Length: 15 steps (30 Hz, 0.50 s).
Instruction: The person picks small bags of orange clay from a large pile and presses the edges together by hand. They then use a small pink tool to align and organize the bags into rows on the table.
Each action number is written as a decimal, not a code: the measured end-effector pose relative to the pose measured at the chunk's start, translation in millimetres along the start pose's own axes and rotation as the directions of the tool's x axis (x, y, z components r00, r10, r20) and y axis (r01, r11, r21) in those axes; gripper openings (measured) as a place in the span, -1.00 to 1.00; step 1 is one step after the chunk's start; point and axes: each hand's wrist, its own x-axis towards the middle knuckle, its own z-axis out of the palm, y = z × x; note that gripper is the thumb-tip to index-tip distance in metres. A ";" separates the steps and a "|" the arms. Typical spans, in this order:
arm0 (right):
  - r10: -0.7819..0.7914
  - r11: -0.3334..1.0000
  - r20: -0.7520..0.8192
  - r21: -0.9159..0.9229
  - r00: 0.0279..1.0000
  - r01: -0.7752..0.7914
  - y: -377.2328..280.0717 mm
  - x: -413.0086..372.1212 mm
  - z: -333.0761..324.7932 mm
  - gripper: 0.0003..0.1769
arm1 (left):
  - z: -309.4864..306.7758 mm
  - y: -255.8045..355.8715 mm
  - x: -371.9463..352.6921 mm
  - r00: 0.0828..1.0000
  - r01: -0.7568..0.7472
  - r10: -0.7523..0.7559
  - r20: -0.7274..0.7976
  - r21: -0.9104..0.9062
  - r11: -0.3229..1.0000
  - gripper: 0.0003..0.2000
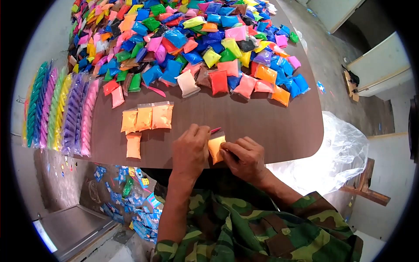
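Observation:
My left hand (190, 150) and my right hand (245, 158) both pinch one small orange packet (215, 148) at the near edge of the brown table (244, 120). The packet's clear zip top with a pink strip pokes out between my hands. Left of my hands, three orange packets (147, 117) lie in a row, and one more orange packet (133, 145) lies below them. A big heap of colourful small packets (192, 39) covers the far half of the table.
Rows of stacked packets (59, 109) in green, purple, yellow and pink line the table's left edge. A clear plastic bag (336, 157) sits on the floor at the right. Blue wrappers (131, 205) litter the floor under the table. A metal box (74, 227) is lower left.

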 end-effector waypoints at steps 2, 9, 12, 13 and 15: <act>0.010 1.000 0.011 0.002 1.000 -0.010 -1.2 0.4 -0.6 -0.82 | -9.8 8.4 -5.6 0.999 0.026 -0.027 -0.023 -0.055 0.998 -0.92; 0.002 1.000 0.014 0.008 1.000 -0.002 0.0 0.9 0.1 -0.83 | -5.6 6.1 -23.9 0.998 0.065 -0.065 -0.023 0.000 0.998 -0.93; 0.010 1.000 0.016 0.009 1.000 -0.010 -1.2 1.7 -1.8 -0.85 | -7.8 -0.3 -12.4 0.990 0.106 -0.113 -0.089 -0.080 0.991 -0.93; 0.018 1.000 0.016 0.011 1.000 -0.018 -1.2 1.7 -1.7 -0.85 | -9.7 0.7 -12.5 0.992 0.102 -0.109 -0.068 -0.093 0.990 -0.93; 0.036 0.999 -0.013 0.029 0.999 -0.036 -4.8 3.0 -2.8 -0.86 | -15.0 5.7 -21.0 0.994 0.104 -0.107 -0.017 -0.120 0.987 -0.94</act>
